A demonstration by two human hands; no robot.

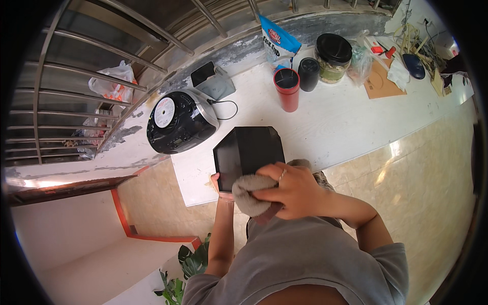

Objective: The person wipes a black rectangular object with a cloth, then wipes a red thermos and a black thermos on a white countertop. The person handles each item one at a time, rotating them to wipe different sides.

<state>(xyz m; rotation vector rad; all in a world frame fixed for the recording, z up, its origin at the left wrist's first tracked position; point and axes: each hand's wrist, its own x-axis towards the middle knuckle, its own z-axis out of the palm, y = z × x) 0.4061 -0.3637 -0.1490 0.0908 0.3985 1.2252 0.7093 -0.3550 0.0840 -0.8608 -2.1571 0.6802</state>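
A black angular box-shaped object is held up over the near edge of the white table. My left hand grips its lower left corner, with most of the fingers hidden beneath it. My right hand is closed on a bunched grey-brown cloth, which lies against the lower part of the black object. A ring is on one finger of that hand. Left of the object stands a black and silver CD radio player with a pale disc on top.
Behind are a grey plastic container, a red tumbler, a black tumbler, a blue pouch and a black-lidded jar. A computer mouse and tangled cables are at the right. Metal bars line the window.
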